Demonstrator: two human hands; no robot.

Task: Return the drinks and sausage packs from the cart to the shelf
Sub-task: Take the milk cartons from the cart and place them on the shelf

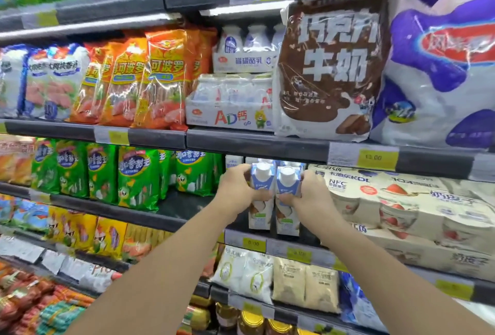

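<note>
Two white-and-blue drink cartons with white screw caps stand side by side on the middle shelf (203, 220). My left hand (237, 187) is wrapped around the left drink carton (261, 208). My right hand (312, 195) grips the right drink carton (288, 214) from its right side. Both cartons are upright, their bases at the shelf's front edge, with more similar cartons partly hidden behind them. Green sausage packs (136, 176) hang to the left on the same shelf. Orange sausage packs (160, 77) fill the shelf above. The cart is out of view.
Cream multipacks of yoghurt cups (407, 206) crowd the shelf right of the cartons. Above sit a brown chocolate milk bag (329, 66) and white bottle packs (230, 101). An open gap of dark shelf lies between the green packs and the cartons. Lower shelves hold bags and jars.
</note>
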